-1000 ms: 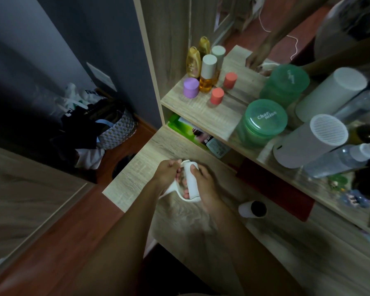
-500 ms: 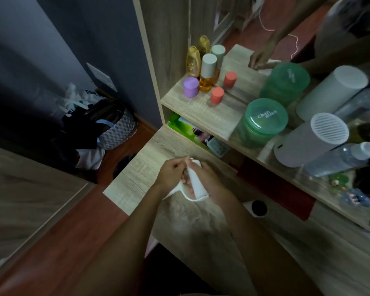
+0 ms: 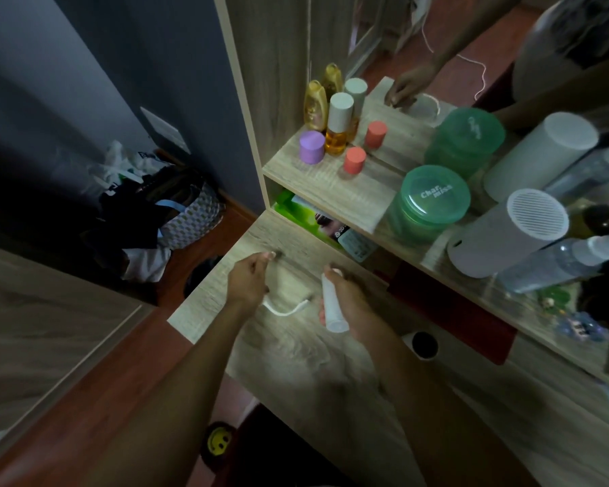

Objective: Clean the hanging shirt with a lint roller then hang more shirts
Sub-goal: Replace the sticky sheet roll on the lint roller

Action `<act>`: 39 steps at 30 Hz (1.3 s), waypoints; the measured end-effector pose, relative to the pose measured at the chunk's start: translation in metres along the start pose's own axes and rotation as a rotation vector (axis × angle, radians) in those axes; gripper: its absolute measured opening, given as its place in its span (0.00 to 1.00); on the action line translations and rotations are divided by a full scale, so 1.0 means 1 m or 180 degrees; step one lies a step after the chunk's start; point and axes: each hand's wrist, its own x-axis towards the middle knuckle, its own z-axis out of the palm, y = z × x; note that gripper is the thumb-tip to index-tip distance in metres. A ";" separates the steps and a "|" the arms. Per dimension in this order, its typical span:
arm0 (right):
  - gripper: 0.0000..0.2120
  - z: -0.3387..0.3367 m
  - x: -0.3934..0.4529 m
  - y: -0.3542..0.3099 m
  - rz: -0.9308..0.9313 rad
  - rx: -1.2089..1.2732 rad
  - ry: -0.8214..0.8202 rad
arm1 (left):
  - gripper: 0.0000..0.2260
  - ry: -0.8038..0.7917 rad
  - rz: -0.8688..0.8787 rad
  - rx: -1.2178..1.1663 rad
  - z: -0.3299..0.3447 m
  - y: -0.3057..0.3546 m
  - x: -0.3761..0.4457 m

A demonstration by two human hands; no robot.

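the right hand (image 3: 348, 307) is wrapped around the white roll (image 3: 331, 304) of the lint roller. the left hand (image 3: 248, 282) pinches its thin white handle (image 3: 285, 309) above the counter (image 3: 296, 363). the two parts look pulled apart. no shirt is in sight. a loose grip could drop the roll.

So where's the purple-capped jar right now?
The purple-capped jar stands at the left end of the upper shelf, just left of the amber bottle and in front of the yellow bottle.
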 end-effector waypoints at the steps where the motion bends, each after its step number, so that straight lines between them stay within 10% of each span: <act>1: 0.28 0.003 -0.005 -0.002 -0.0037 -0.0090 -0.0072 | 0.15 -0.0015 0.0015 0.0028 0.004 -0.002 0.002; 17: 0.11 -0.004 -0.045 -0.020 0.0443 0.1629 -0.0867 | 0.19 -0.0207 -0.0149 0.0899 0.007 -0.012 0.026; 26: 0.20 0.006 -0.041 -0.018 0.0496 -0.0034 -0.1229 | 0.12 -0.0178 0.1175 0.0704 -0.018 0.030 -0.011; 31: 0.11 0.003 -0.055 -0.016 -0.0345 -0.1486 -0.1075 | 0.14 -0.1646 0.0310 0.0127 -0.008 0.027 -0.048; 39: 0.08 0.002 -0.056 -0.013 -0.0303 -0.1470 -0.0987 | 0.16 -0.1839 -0.0533 -0.0607 -0.015 0.015 -0.051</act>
